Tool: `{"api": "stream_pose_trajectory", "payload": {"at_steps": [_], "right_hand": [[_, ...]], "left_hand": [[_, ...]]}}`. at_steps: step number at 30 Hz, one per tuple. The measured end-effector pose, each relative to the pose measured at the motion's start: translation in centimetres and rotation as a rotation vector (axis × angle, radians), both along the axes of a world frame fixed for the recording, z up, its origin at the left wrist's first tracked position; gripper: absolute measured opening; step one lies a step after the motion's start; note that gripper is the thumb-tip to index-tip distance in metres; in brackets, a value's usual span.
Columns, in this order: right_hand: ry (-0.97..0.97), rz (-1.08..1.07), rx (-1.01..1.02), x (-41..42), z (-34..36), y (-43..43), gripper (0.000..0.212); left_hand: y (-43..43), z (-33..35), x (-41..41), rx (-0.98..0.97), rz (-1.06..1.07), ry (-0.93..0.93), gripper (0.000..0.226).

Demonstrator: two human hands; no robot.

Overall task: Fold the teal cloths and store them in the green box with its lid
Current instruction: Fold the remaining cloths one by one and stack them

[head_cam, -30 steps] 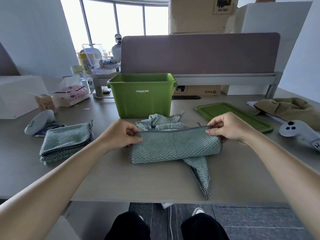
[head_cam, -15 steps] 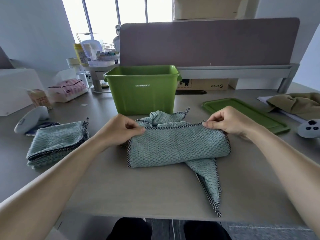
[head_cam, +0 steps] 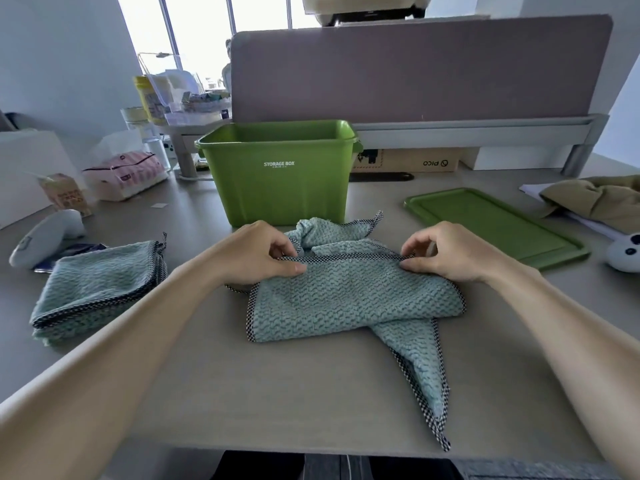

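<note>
A teal cloth (head_cam: 349,299) with checked trim lies half folded in front of me on the grey desk, one corner trailing toward the near edge. My left hand (head_cam: 258,252) pinches its far hem at the left, and my right hand (head_cam: 446,252) pinches the same hem at the right. A second teal cloth (head_cam: 97,289) lies folded at the left. The open green box (head_cam: 280,188), marked STORAGE BOX, stands just behind the cloth. Its green lid (head_cam: 495,223) lies flat to the right.
White controllers lie at far left (head_cam: 45,237) and far right (head_cam: 623,252). A pink tissue pack (head_cam: 128,174) and a small carton (head_cam: 65,194) sit back left. Tan fabric (head_cam: 599,199) is bunched at back right. A mauve divider (head_cam: 415,71) closes the rear.
The camera has moved closer and tipped down. Both hands have shifted their pinch inward along the far hem, and the right hand's fingers have lifted a little.
</note>
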State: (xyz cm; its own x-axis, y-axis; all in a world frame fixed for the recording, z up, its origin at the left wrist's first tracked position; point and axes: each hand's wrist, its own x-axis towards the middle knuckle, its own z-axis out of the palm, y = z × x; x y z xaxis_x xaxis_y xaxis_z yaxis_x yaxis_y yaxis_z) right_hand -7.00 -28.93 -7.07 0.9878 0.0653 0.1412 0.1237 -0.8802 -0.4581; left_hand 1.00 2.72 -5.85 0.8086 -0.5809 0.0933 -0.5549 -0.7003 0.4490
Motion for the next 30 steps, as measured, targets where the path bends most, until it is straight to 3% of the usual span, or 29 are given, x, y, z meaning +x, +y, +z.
{"api": "stream_pose_trajectory", "payload": {"at_steps": [6,10,13,20,30], "right_hand": [[-0.074,-0.025,0.056,-0.2,-0.8,-0.8,0.017],[-0.079,-0.018,0.081,-0.5,-0.8,-0.8,0.018],[-0.072,-0.009,0.075,-0.5,-0.7,-0.5,0.017],[-0.05,-0.021,0.04,-0.3,-0.8,0.0,0.014],[-0.109,-0.08,0.146,-0.4,-0.7,0.2,0.015]], "left_hand": [[-0.3,-2.0,0.2,-0.171,-0.049,-0.004,0.003],[0.1,-2.6,0.0,-0.24,-0.053,-0.065,0.034],[0.2,-2.8,0.0,-0.235,-0.064,-0.087,0.043],[-0.2,-2.7,0.1,-0.228,-0.076,-0.128,0.014],[-0.4,-2.3,-0.4,-0.272,0.014,-0.073,0.012]]}}
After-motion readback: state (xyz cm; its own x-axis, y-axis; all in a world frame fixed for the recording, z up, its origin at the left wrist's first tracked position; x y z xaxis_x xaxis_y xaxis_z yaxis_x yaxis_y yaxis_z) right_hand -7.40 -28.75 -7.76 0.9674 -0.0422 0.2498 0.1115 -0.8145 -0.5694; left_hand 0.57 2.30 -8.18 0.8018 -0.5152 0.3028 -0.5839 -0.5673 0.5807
